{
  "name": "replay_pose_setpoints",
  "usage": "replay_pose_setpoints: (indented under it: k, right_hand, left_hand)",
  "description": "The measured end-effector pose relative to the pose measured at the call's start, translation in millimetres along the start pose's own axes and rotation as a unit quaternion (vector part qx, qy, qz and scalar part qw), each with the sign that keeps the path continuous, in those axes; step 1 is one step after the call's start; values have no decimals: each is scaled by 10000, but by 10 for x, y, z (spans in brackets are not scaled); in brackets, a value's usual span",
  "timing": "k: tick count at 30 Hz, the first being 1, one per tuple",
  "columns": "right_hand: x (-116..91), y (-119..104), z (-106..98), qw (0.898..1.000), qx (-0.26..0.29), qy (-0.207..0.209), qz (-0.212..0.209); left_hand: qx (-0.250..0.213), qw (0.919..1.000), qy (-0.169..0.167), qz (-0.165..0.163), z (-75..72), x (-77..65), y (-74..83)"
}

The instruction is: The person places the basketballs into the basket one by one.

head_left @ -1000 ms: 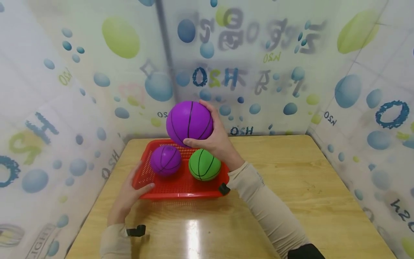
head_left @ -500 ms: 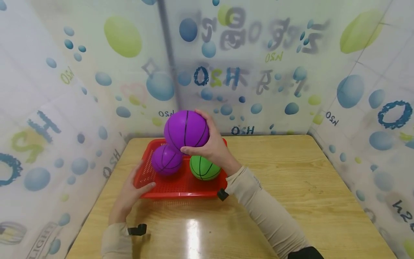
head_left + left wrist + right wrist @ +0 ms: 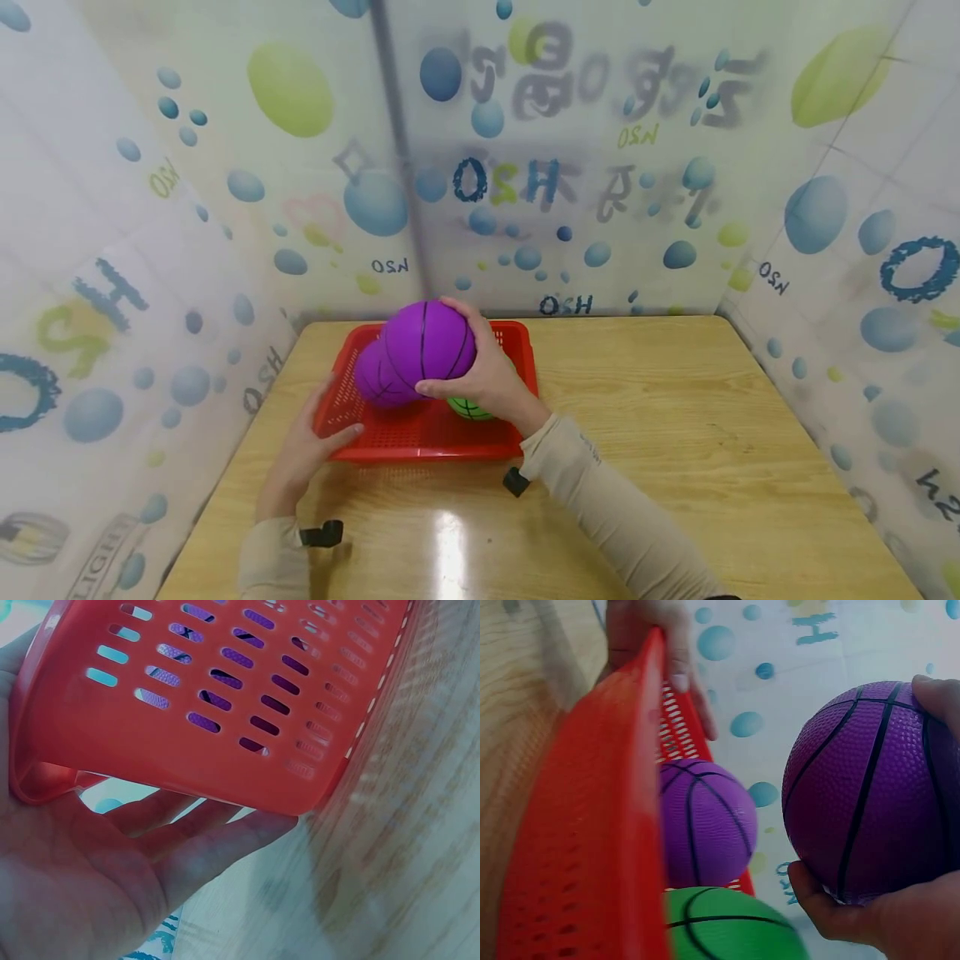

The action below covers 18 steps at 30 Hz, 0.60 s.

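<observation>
A red plastic basket [image 3: 427,452] with slotted walls stands on the table. My left hand [image 3: 300,454] grips its left front corner, thumb over the rim; in the left wrist view the fingers [image 3: 225,844] lie along the outer wall. My right hand [image 3: 498,383] holds a purple mini basketball [image 3: 431,342] from the right side, over the basket. Inside sit a second purple ball [image 3: 709,825] and a green ball [image 3: 731,926]. Seen from the head, the held ball partly covers the other purple one, and my right hand hides much of the green one.
The wooden table [image 3: 637,417] extends to the right and in front of the basket. Patterned walls [image 3: 600,208] with blue and green spots enclose its back and sides. A black wrist camera [image 3: 322,533] is strapped at my left cuff.
My right hand has lowered the held purple ball toward the basket, overlapping more of the two balls inside. The left hand stays at the basket's corner.
</observation>
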State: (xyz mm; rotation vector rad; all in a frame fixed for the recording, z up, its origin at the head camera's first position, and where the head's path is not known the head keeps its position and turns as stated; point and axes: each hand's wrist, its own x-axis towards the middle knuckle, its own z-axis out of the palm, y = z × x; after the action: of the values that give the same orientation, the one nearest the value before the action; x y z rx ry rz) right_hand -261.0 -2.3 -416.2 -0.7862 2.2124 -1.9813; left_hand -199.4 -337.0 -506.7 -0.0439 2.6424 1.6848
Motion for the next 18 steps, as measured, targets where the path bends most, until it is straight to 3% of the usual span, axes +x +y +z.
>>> replay_pose_setpoints:
  k: [8, 18]
  right_hand:
    - [-98, 204, 112, 9998, -110, -129, 137]
    - [-165, 273, 204, 9992, -275, -277, 49]
  left_hand:
    - [-33, 9999, -24, -122, 16, 0, 1]
    - [-1, 10000, 6, -20, 12, 2, 10]
